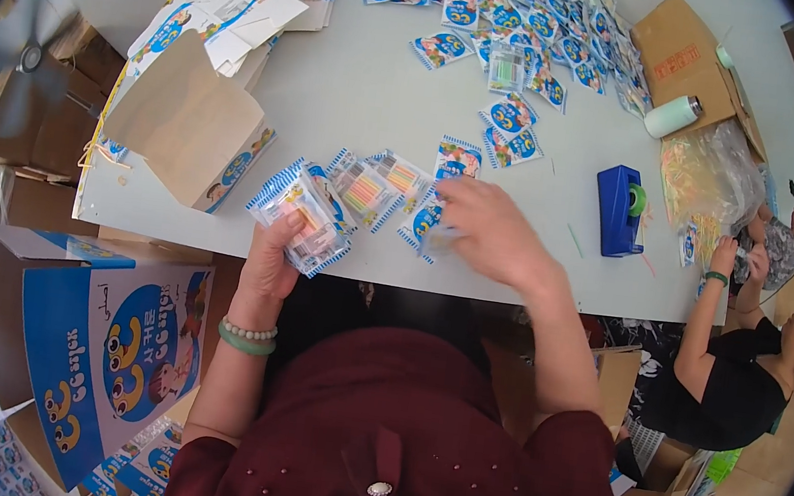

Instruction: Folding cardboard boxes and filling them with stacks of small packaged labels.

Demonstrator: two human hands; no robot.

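My left hand (274,255) is closed around a small stack of clear-and-blue plastic packets (301,221), thumb on top, at the table's near edge. Through the wrapping, pink and yellowish contents show. Beside that stack lie more packets (364,191) with striped coloured contents, partly overlapping. My right hand (498,236) is over a blue-and-white packet (425,217), its fingers curled toward it and smeared by motion; whether they grip it is hidden. Another printed packet (458,157) lies just beyond those fingers. An open cardboard box (179,122) stands left of my left hand.
A large heap of packets (543,28) covers the far table. Flat white cartons (238,5) pile at far left. At right are a blue tape dispenser (617,211), a pale green bottle (674,116), a plastic bag (713,173) and a co-worker (738,374). A big printed carton (123,343) stands at lower left.
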